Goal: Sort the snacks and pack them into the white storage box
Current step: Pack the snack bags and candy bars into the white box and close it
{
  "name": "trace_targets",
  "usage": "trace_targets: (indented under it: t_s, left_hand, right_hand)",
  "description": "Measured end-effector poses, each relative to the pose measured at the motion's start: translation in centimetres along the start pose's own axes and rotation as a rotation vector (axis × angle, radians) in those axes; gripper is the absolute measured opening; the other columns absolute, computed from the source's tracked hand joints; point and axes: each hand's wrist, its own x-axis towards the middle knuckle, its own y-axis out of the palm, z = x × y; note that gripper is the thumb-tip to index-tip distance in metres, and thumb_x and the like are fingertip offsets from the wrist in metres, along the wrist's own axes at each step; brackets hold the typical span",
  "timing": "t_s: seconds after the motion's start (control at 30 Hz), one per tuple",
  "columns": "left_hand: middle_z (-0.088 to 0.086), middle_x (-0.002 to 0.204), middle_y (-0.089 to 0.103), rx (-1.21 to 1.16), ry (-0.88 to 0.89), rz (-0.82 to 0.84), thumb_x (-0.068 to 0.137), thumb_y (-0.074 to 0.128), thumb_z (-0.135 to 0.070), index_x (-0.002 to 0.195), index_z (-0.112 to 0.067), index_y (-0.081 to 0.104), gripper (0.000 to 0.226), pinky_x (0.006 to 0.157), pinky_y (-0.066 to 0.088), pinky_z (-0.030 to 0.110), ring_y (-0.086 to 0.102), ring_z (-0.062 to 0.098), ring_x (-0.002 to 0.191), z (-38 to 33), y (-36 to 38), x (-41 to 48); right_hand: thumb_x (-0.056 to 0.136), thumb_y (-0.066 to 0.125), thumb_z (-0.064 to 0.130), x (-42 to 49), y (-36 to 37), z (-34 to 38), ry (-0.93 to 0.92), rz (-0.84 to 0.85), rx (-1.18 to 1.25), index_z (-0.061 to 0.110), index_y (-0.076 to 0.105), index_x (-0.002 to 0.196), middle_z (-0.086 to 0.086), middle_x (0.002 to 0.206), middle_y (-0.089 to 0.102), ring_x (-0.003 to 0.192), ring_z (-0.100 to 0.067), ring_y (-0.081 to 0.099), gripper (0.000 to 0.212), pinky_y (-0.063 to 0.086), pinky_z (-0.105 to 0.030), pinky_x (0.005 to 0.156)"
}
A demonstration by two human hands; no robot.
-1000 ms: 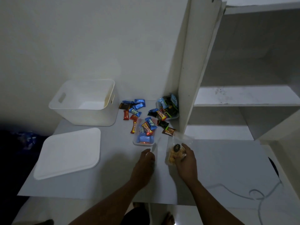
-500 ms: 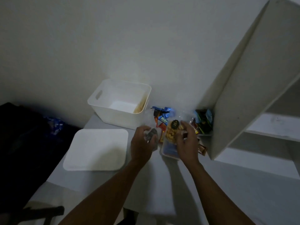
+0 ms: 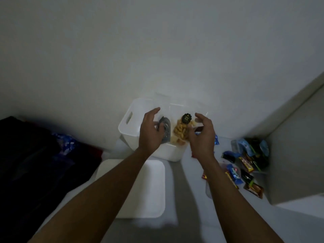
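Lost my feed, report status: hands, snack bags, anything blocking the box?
Left hand at grey-label bag, right hand at yellow snack bag, grips unclear. Both bags over white box. Nothing blocking; lid off, lying in front.

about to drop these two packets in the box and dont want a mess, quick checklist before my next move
1. Box open: ok. The lid lies flat on the table in front of the white box.
2. Packets over the opening: ok. The grey packet and the packet of yellow snacks are both above the box.
3. Grip: cannot tell. The left hand and right hand flank the packets, but the clear wrap is too blurred to show a pinch.
4. Room inside the box: cannot tell, the hands and packets hide it.
5. Sorting finished: not ok. A pile of wrapped sweets lies on the table to the right.
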Motion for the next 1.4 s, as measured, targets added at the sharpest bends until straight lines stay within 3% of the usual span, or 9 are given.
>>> trace_targets:
  t_s: [0.17, 0.3, 0.5, 0.6, 0.77, 0.93, 1.1, 1.23, 1.4]
  left_hand:
    - [0.003, 0.115, 0.064, 0.045, 0.031, -0.024, 0.094, 0.058, -0.008, 0.113, -0.011, 0.063, 0.020, 0.084, 0.057, 0.028, 0.064, 0.015, 0.099, 2.0, -0.1, 3.4]
    - [-0.006, 0.080, 0.062, 0.055, -0.075, -0.063, 0.091, 0.060, -0.003, 0.086, -0.007, 0.059, 0.007, 0.076, 0.050, 0.014, 0.061, 0.005, 0.077, 2.8, 0.8, 4.7]
    - [0.000, 0.074, 0.062, 0.005, -0.402, 0.141, 0.081, 0.071, -0.007, 0.110, -0.017, 0.044, 0.041, 0.063, 0.046, 0.011, 0.060, 0.004, 0.067, 4.5, 2.7, 4.5]
    - [0.000, 0.067, 0.064, 0.208, -0.426, 0.242, 0.079, 0.070, -0.017, 0.089, -0.011, 0.060, 0.015, 0.058, 0.043, 0.017, 0.060, 0.011, 0.062, 5.9, 3.1, 4.7]
    - [0.008, 0.056, 0.048, 0.360, -0.401, 0.495, 0.083, 0.065, -0.023, 0.054, -0.008, 0.044, 0.039, 0.052, 0.032, 0.023, 0.047, 0.018, 0.055, 8.1, 3.7, 5.3]
    - [0.007, 0.062, 0.049, 0.330, -0.596, 0.680, 0.085, 0.061, -0.027, 0.060, -0.007, 0.047, 0.035, 0.057, 0.038, 0.026, 0.047, 0.018, 0.057, 8.3, 4.8, 6.4]
    - [0.014, 0.102, 0.065, 0.103, -0.968, 0.835, 0.080, 0.057, -0.021, 0.092, -0.005, 0.063, 0.021, 0.075, 0.053, 0.036, 0.060, 0.029, 0.082, 7.4, 5.5, 7.2]
    - [0.007, 0.095, 0.059, -0.020, -1.058, 0.943, 0.080, 0.057, -0.022, 0.088, -0.008, 0.061, 0.016, 0.071, 0.044, 0.032, 0.054, 0.026, 0.078, 7.2, 5.3, 7.2]
    - [0.013, 0.109, 0.066, -0.144, -1.162, 1.043, 0.076, 0.058, -0.069, 0.104, -0.007, 0.064, 0.068, 0.084, 0.047, 0.037, 0.061, 0.031, 0.098, 7.7, 5.7, 7.2]
  right_hand:
    - [0.093, 0.062, 0.010, 1.8, 3.7, -0.4, -0.055, 0.011, -0.131, 0.018, 0.064, 0.121, 0.004, 0.116, 0.055, 0.080, -0.003, 0.058, 0.029, 0.047, -0.009, 0.071]
    - [0.096, 0.059, 0.019, 2.7, 5.5, -0.4, 0.058, 0.015, -0.174, 0.009, 0.073, 0.105, -0.004, 0.102, 0.070, 0.088, -0.012, 0.063, 0.020, 0.049, -0.023, 0.080]
    - [0.088, 0.057, 0.004, 2.7, 6.3, -1.6, 0.273, 0.066, -0.228, 0.021, 0.046, 0.127, 0.003, 0.075, 0.060, 0.065, -0.011, 0.059, 0.044, 0.039, -0.021, 0.054]
    - [0.083, 0.058, -0.001, 3.0, 6.5, -1.9, 0.337, 0.192, -0.275, 0.025, 0.032, 0.144, -0.007, 0.091, 0.064, 0.069, -0.014, 0.056, 0.071, 0.035, -0.016, 0.053]
    - [0.089, 0.060, 0.008, 4.1, 7.3, -2.0, 0.394, 0.302, -0.478, 0.015, 0.055, 0.132, -0.012, 0.123, 0.063, 0.102, -0.024, 0.063, 0.044, 0.038, -0.021, 0.075]
    - [0.094, 0.057, 0.018, 4.8, 7.5, -1.9, 0.457, 0.523, -0.688, 0.009, 0.061, 0.102, -0.013, 0.109, 0.067, 0.084, -0.026, 0.059, 0.012, 0.040, -0.026, 0.071]
    - [0.093, 0.060, 0.022, 4.4, 7.4, -1.8, 0.442, 0.716, -0.783, 0.004, 0.061, 0.103, -0.007, 0.085, 0.056, 0.077, -0.023, 0.053, 0.021, 0.043, -0.029, 0.071]
    - [0.093, 0.061, 0.019, 4.7, 7.2, -1.9, 0.445, 0.779, -0.780, 0.000, 0.064, 0.108, -0.011, 0.096, 0.064, 0.078, -0.022, 0.052, 0.024, 0.042, -0.029, 0.071]
    - [0.095, 0.056, 0.016, 4.7, 6.9, -2.3, 0.470, 0.801, -0.758, -0.002, 0.063, 0.109, -0.007, 0.087, 0.058, 0.077, -0.021, 0.051, 0.024, 0.040, -0.029, 0.069]
